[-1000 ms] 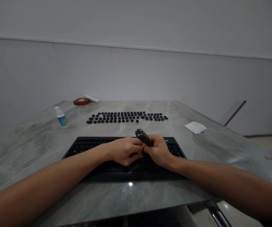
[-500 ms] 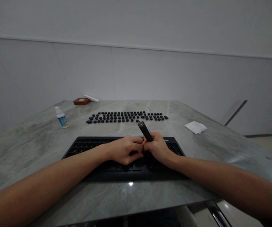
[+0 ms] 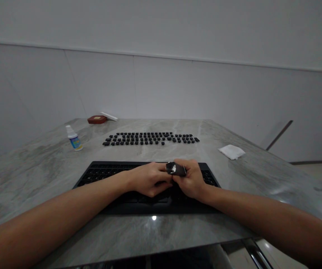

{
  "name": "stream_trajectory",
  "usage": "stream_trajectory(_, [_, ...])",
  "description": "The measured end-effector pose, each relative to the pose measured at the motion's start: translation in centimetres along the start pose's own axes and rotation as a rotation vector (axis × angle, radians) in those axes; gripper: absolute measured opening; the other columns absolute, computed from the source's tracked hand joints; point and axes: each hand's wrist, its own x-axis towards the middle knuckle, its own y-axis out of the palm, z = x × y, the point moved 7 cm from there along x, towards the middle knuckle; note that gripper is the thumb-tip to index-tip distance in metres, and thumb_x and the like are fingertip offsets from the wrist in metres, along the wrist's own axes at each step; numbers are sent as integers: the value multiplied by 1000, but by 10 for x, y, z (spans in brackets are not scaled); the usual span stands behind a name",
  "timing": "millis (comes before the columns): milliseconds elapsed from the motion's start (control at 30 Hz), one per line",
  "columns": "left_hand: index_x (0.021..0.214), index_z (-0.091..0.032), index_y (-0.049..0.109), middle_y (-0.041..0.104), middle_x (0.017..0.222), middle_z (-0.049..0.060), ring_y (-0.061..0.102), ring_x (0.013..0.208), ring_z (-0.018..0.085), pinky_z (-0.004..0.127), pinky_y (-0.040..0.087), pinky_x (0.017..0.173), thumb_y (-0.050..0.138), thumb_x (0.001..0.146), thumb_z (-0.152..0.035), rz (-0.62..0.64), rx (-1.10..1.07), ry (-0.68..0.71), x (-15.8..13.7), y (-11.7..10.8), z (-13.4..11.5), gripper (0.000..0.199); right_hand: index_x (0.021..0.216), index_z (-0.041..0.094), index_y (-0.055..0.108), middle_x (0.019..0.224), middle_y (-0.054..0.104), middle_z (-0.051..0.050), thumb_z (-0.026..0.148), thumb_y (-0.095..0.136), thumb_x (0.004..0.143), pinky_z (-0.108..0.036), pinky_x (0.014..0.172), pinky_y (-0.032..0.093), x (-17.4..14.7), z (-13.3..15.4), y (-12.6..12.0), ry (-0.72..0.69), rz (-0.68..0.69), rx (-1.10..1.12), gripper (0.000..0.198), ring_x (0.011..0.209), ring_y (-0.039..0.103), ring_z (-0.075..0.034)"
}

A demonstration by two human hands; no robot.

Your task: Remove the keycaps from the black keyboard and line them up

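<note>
A black keyboard (image 3: pixel 161 209) lies in front of me, with many keys bare or hidden under my hands. My right hand (image 3: pixel 191 179) is closed around a dark, flat-handled tool (image 3: pixel 177 170), its worn end tipped toward me and to the left. The tool's working end is hidden behind my fingers. Against it, my left hand (image 3: pixel 152 179) rests on the keyboard with fingers bent together; what they pinch, if anything, is hidden. Beyond the keyboard, loose black keycaps (image 3: pixel 141 140) sit in rows on the table.
A small spray bottle (image 3: pixel 75 140) stands at the left of the marble-look table (image 3: pixel 116 235). Farther back are a reddish-brown case (image 3: pixel 97 119) and a white flat object (image 3: pixel 109 116). A folded white tissue (image 3: pixel 232 151) lies to the right. The wall borders the table's far edge.
The tool in my right hand has swung from standing up and leaning away to lying lower, its end now nearer me. The right hand has turned slightly; the left has barely moved.
</note>
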Motion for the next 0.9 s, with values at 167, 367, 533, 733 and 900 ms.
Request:
stream_trajectory(167, [83,-15,56,60,84,8,57,74,16,26,49,66,51,87,-13,16,-4,-33,-1,0,3,7,49,19,41,47,39,4,18,48,61,-22,45,27,2,-5,-2,40,-53,55,13,46,34,-8])
stream_trajectory(367, [81,-15,53,56,79,6,53,68,14,25,46,62,48,92,-19,-18,-30,-135,-1,-7,11,13,49,18,52,48,48,3,21,55,58,-24,49,33,8,-17,-12,204,-185,172,10,49,42,-11])
stream_trajectory(533, [81,-14,58,63,81,7,59,72,14,25,49,66,52,92,-20,-193,-56,-276,-6,-15,25,14,49,18,51,44,41,6,18,61,51,-23,46,29,11,-35,-17,402,-293,360,10,45,37,-8])
stream_trajectory(733, [83,-12,63,58,59,-1,54,47,8,19,45,48,56,90,-23,-375,-146,-555,-18,-22,48,15,74,17,57,41,31,12,21,65,57,-19,39,14,11,-52,3,650,-172,609,19,36,23,-3])
stream_trajectory(900, [85,-13,65,62,62,1,58,48,9,18,46,46,58,88,-19,-461,-101,-556,-21,-28,48,10,75,14,59,42,31,12,30,65,64,-19,38,15,12,-47,9,640,-67,612,20,36,24,-3])
